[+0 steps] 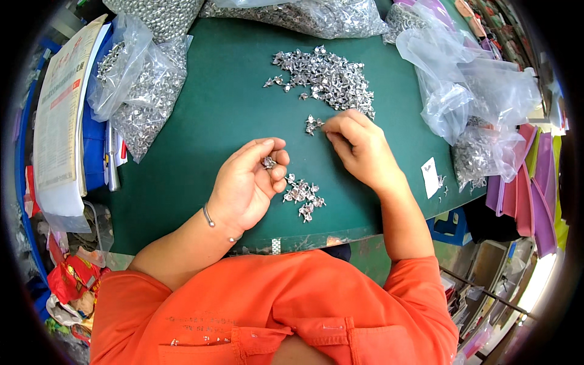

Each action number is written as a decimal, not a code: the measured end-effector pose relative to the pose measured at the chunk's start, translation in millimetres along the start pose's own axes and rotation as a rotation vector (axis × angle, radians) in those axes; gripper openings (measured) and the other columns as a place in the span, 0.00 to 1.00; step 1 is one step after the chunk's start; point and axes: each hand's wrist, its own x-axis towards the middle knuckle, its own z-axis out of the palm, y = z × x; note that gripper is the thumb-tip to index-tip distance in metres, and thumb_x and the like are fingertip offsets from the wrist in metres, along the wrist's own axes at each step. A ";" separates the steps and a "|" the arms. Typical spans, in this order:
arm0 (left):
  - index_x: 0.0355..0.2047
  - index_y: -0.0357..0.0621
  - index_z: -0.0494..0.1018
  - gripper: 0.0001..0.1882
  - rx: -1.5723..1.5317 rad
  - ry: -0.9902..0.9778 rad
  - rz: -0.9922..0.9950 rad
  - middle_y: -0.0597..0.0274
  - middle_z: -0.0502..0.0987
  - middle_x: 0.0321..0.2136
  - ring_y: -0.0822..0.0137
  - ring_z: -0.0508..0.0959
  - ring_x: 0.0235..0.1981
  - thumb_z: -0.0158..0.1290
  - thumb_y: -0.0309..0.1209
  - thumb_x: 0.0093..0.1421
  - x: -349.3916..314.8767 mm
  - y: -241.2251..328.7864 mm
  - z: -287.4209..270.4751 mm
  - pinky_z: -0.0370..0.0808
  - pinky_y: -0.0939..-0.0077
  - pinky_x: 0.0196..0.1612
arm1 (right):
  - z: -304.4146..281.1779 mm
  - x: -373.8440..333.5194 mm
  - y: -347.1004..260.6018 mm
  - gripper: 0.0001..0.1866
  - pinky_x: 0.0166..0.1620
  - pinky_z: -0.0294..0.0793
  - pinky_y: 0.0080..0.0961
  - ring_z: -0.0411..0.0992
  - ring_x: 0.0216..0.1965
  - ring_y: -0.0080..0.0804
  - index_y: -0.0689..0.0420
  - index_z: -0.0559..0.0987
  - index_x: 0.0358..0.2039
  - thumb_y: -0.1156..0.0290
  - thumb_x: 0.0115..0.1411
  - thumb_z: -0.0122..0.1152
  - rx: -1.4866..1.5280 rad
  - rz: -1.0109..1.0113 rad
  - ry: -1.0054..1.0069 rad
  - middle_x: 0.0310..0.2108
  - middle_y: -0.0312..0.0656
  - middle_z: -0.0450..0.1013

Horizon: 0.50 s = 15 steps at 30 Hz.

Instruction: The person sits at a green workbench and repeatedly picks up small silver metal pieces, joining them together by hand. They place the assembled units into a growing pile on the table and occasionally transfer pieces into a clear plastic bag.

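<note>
My left hand (242, 185) is turned palm up over the table, its fingers curled round a small silver metal piece (268, 162) with several prongs. Just beside its fingertips lies a small group of similar pieces (302, 192). My right hand (360, 146) has thumb and forefinger pinched together at the edge of a few loose metal pieces (312, 125). Whatever is between those fingertips is too small to make out. Beyond that hand spreads a larger heap of the same pieces (331, 79).
Clear bags of metal parts stand at the left (149, 100), the back (304, 18) and the right (480, 152) of the green table (213, 79). A newspaper (61, 115) stands at the left edge. A small white card (430, 177) lies near the right edge.
</note>
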 end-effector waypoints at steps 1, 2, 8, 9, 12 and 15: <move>0.44 0.39 0.73 0.10 0.004 0.006 0.001 0.61 0.76 0.33 0.73 0.72 0.27 0.48 0.32 0.70 -0.4 0.0 -0.3 0.71 0.78 0.29 | -3.7 0.5 0.7 0.07 0.42 0.76 0.33 0.76 0.38 0.43 0.61 0.80 0.35 0.82 0.54 0.64 0.079 -0.008 -0.038 0.34 0.45 0.76; 0.44 0.39 0.73 0.10 0.002 0.009 0.007 0.61 0.76 0.33 0.73 0.72 0.27 0.48 0.32 0.70 -0.7 0.4 -0.9 0.71 0.78 0.29 | -12.2 0.6 1.9 0.07 0.41 0.76 0.33 0.76 0.38 0.42 0.61 0.80 0.34 0.83 0.54 0.63 0.158 -0.015 -0.076 0.34 0.44 0.76; 0.44 0.39 0.74 0.11 -0.004 -0.011 0.003 0.61 0.76 0.33 0.73 0.72 0.27 0.47 0.33 0.71 0.1 1.6 -2.5 0.71 0.78 0.29 | -19.9 -5.8 13.4 0.07 0.41 0.76 0.31 0.77 0.36 0.39 0.62 0.81 0.35 0.84 0.55 0.62 0.150 0.109 0.090 0.35 0.44 0.77; 0.44 0.39 0.74 0.11 -0.004 -0.016 0.002 0.61 0.76 0.33 0.73 0.72 0.27 0.47 0.33 0.71 0.3 1.7 -2.8 0.71 0.78 0.29 | -15.8 -5.1 9.1 0.07 0.40 0.76 0.32 0.77 0.36 0.40 0.61 0.81 0.35 0.83 0.55 0.63 0.157 0.089 0.085 0.35 0.44 0.77; 0.44 0.39 0.74 0.11 -0.008 -0.021 -0.004 0.61 0.76 0.33 0.73 0.72 0.27 0.47 0.33 0.71 0.8 1.8 -2.1 0.70 0.78 0.29 | 0.4 -3.6 1.7 0.08 0.43 0.77 0.34 0.76 0.39 0.44 0.61 0.80 0.34 0.82 0.52 0.65 0.061 -0.079 -0.006 0.37 0.45 0.76; 0.44 0.39 0.74 0.11 -0.014 -0.013 -0.009 0.60 0.76 0.33 0.73 0.71 0.27 0.47 0.33 0.71 0.1 2.2 -2.1 0.70 0.78 0.29 | -8.4 -5.4 6.5 0.09 0.43 0.77 0.35 0.76 0.41 0.44 0.61 0.80 0.32 0.86 0.50 0.62 0.120 -0.068 -0.098 0.37 0.45 0.76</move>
